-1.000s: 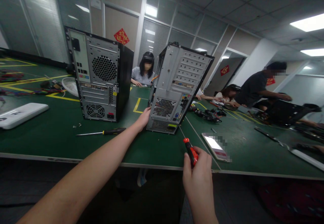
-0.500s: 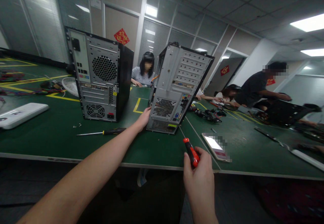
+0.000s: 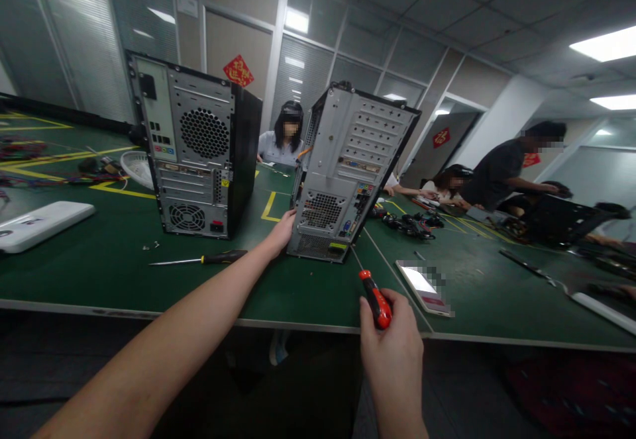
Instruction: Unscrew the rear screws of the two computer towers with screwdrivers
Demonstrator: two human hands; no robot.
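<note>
A silver-and-black computer case [image 3: 325,174] stands on the green table with its rear panel facing me. My left hand [image 3: 282,234] grips its lower left edge, and the fingertips are out of sight behind the case. Wrapped round the handle of a red-and-black screwdriver [image 3: 375,298] is my right hand [image 3: 395,333]. The screwdriver's shaft points up and left to the case's lower right corner; I cannot tell whether its tip touches. Left of my forearm lies a second screwdriver [image 3: 199,260], with a yellow-and-black handle.
Another computer case [image 3: 199,147] stands at left. A white power bank-like block [image 3: 47,226] and a white basket [image 3: 136,169] are beyond it. A phone [image 3: 424,288] lies at right, near black cables [image 3: 412,224]. Several people sit or stand across the table [image 3: 298,293].
My hands, the computer case and the red-and-black screwdriver have hardly moved. Across the table, the seated person's hand has shifted and the standing person's arms have moved slightly.
</note>
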